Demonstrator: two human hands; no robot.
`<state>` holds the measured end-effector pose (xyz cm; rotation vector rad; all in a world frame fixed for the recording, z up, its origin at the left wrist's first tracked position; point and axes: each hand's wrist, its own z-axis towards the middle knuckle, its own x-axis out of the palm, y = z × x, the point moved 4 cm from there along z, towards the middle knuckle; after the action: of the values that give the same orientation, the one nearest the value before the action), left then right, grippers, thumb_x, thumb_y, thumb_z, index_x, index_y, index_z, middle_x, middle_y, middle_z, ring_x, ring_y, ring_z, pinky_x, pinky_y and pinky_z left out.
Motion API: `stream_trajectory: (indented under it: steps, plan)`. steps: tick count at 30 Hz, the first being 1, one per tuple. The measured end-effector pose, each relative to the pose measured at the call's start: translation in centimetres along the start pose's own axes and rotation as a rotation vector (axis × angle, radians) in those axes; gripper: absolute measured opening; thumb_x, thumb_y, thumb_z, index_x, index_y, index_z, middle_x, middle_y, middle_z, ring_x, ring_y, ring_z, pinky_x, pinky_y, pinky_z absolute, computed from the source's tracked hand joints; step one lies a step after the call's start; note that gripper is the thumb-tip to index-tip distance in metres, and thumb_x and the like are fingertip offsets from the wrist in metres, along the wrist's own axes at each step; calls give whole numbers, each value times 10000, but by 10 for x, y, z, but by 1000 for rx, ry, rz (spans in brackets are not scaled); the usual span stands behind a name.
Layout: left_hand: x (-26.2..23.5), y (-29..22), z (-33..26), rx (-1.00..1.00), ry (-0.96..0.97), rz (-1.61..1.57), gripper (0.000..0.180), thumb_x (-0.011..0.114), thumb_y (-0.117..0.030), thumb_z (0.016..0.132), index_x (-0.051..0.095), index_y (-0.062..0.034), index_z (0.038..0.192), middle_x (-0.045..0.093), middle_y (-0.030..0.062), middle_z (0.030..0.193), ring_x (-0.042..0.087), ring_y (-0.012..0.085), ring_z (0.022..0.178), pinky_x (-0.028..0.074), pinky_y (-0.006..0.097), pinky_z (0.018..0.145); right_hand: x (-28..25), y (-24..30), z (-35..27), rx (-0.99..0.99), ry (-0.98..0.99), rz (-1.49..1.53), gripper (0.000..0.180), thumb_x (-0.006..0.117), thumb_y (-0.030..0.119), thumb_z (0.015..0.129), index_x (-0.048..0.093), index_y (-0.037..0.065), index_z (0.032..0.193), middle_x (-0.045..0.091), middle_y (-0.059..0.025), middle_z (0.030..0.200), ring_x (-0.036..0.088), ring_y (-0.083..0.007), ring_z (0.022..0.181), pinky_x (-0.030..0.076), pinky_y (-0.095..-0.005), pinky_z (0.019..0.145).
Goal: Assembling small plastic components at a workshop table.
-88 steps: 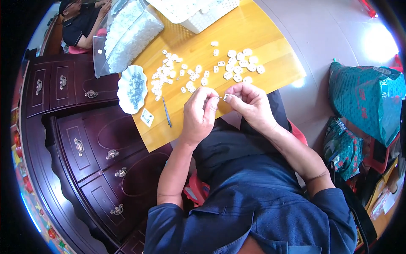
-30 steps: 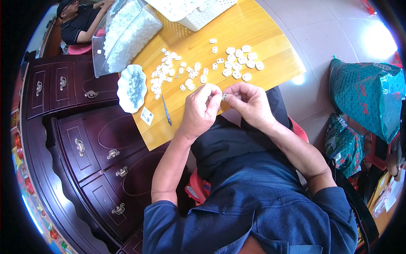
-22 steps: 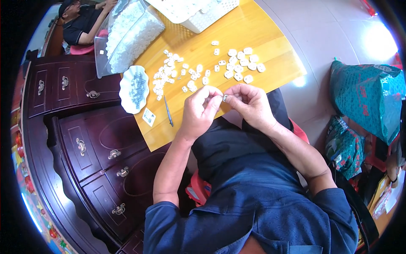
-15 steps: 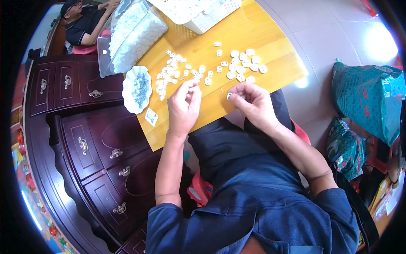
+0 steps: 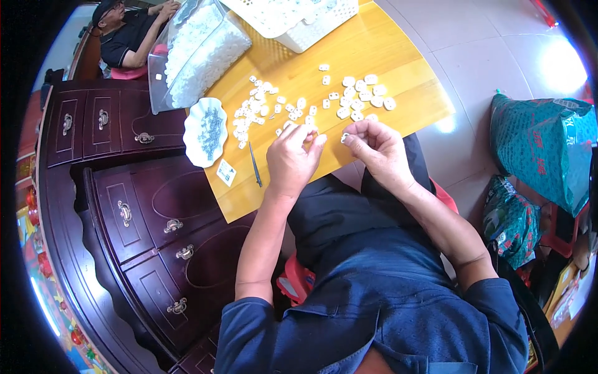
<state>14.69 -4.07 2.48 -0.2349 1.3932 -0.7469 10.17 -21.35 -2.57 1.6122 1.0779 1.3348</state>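
Over the table's near edge, my right hand (image 5: 381, 154) pinches a small white plastic piece (image 5: 344, 138) between thumb and fingertips. Close by on its left, my left hand (image 5: 290, 161) has its thumb and fingers drawn together; whatever lies at the fingertips is too small to name. Beyond both hands lie loose white plastic pieces with holes: a group of small ones (image 5: 254, 105) at left and larger rounded ones (image 5: 364, 96) at right. A thin dark pointed tool (image 5: 255, 164) rests beside my left wrist. The white scalloped dish (image 5: 194, 146) holds many tiny grey metal-looking parts.
A clear bin (image 5: 160, 93) of white pieces and a white perforated basket (image 5: 324, 28) stand on the far part of the wooden table (image 5: 398, 47). Dark drawers (image 5: 149, 206) flank its left. Green sacks (image 5: 539, 149) sit at right. Another person (image 5: 128, 40) sits far left.
My left hand has moved right, nearer my right hand, uncovering the dark pointed tool on the table. The right hand keeps its pinch on the white piece, almost in place.
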Motion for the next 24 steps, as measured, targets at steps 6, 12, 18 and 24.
stream_trajectory:
  steps: [6, 12, 18, 24]
  plan:
    - [8, 10, 0, 47, -41, 83, 75, 701, -127, 867, 688, -53, 868, 665, 120, 794, 662, 316, 714, 532, 402, 633, 1, 0, -1, -6, 5, 16, 122, 697, 57, 943, 693, 2, 1051, 640, 47, 879, 556, -6, 755, 474, -164, 703]
    - [10, 0, -1, 189, -40, 261, 70, 644, -129, 908, 627, -63, 925, 642, 121, 835, 658, 332, 735, 532, 435, 636, 2, 0, -2, -7, 9, 14, 118, 697, 59, 943, 692, 3, 1046, 642, 47, 881, 556, -3, 755, 476, -162, 703]
    - [5, -3, -3, 205, 59, 134, 54, 609, -72, 914, 587, -23, 917, 620, 164, 825, 648, 328, 686, 531, 409, 609, 0, 0, -2, -4, 18, 12, 121, 697, 61, 941, 687, -1, 1044, 648, 46, 882, 566, -3, 761, 485, -165, 705]
    - [8, -14, -19, -224, 70, -677, 56, 582, -40, 981, 629, -13, 993, 606, 5, 838, 553, 41, 664, 470, 213, 582, 3, 0, -3, 3, 33, 38, 121, 696, 65, 943, 682, -4, 1042, 651, 42, 884, 572, -7, 764, 487, -165, 705]
